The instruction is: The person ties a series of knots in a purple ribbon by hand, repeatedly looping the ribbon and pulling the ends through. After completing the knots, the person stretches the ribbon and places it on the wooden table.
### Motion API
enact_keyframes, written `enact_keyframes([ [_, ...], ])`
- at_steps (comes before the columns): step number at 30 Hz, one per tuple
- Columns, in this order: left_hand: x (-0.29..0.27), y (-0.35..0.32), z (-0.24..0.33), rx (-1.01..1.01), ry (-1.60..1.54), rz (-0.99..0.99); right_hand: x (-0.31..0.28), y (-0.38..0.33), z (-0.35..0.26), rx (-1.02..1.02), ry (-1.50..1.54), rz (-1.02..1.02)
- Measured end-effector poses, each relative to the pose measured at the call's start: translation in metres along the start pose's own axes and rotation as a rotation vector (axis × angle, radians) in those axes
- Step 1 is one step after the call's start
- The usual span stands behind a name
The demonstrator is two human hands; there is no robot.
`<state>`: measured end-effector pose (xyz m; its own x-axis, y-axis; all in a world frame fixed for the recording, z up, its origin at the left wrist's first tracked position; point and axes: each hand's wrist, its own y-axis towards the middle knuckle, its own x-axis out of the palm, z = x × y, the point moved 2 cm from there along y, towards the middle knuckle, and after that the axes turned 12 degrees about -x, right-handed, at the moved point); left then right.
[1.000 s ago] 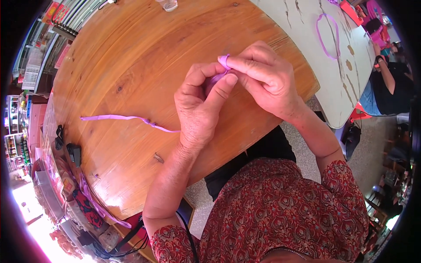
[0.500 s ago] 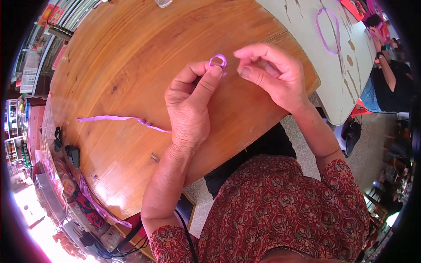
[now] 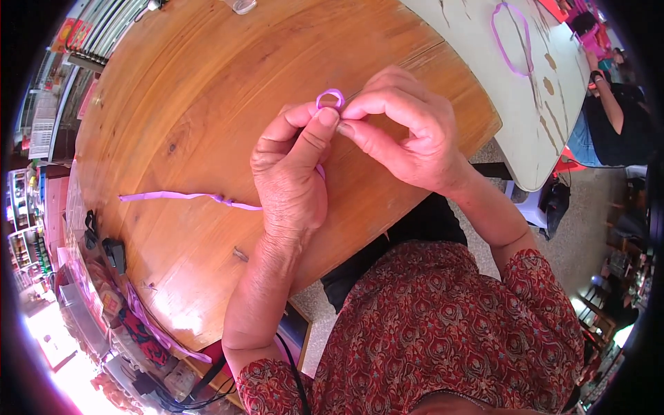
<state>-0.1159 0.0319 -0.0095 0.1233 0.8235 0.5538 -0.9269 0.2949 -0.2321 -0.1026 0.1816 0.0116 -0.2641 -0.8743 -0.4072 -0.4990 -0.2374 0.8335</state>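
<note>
A purple ribbon (image 3: 330, 94) forms a small loop that stands up between thumb and forefinger of my left hand (image 3: 294, 155). The same colour of ribbon runs behind that hand, and a flat tail (image 3: 169, 196) with a knot in it lies on the wooden table to its left. My right hand (image 3: 415, 128) is pinched at the right side of the loop, its fingertips touching or nearly touching my left thumb. Whatever sits between the right fingertips is too small to make out.
On the white table (image 3: 546, 131) at the right lies a larger purple ribbon ring (image 3: 512, 38). A person in dark clothes (image 3: 615, 124) sits beyond it. Black clips (image 3: 114, 254) and more purple ribbon (image 3: 155, 328) lie along the left edge of the wooden table (image 3: 207, 124).
My right hand has come left and down, from apart to a pinch beside the loop. The left hand has shifted slightly left with the loop.
</note>
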Motion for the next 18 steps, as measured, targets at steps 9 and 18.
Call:
enact_keyframes([
  [9, -0.0030, 0.0017, 0.0007, -0.043, -0.079, -0.033, 0.0063, 0.0006, -0.0029, 0.135, 0.052, 0.021],
  [18, -0.0042, -0.0011, 0.0015, -0.082, -0.141, -0.080, 0.0079, -0.0024, -0.0011, 0.209, 0.143, 0.015],
])
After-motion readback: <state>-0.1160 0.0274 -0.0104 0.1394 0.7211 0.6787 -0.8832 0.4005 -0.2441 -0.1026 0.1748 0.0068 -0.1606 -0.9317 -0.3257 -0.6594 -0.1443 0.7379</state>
